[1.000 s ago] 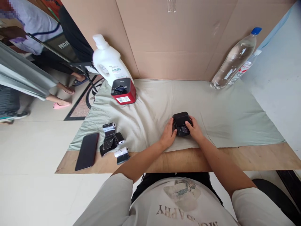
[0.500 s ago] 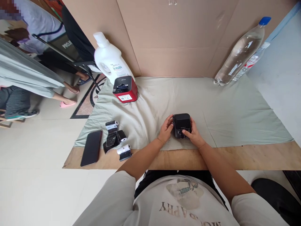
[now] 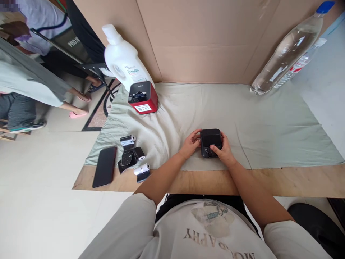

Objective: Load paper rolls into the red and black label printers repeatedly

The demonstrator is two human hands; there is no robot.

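A small black box-shaped device [image 3: 211,138], which looks like a portable label printer, rests on the cloth in front of me. My left hand [image 3: 192,143] holds its left side, fingers curled against the edge. On the other side, my right hand [image 3: 225,149] wraps round it, with the thumb laid on the top near the front edge. Shiny marks show on the front part by that thumb. The fingers behind the device are partly hidden.
Several paper rolls with black and white strips [image 3: 127,155] lie to the left, beside a phone [image 3: 105,167]. Behind them stand a red and black printer [image 3: 143,97] and a white jug [image 3: 126,59]. A large water bottle [image 3: 292,50] leans at the back right. People stand at the far left.
The view has shifted slightly. Both hands stay round the black device, and the right thumb has moved a little up toward its top. The device now looks tilted a bit more toward me.
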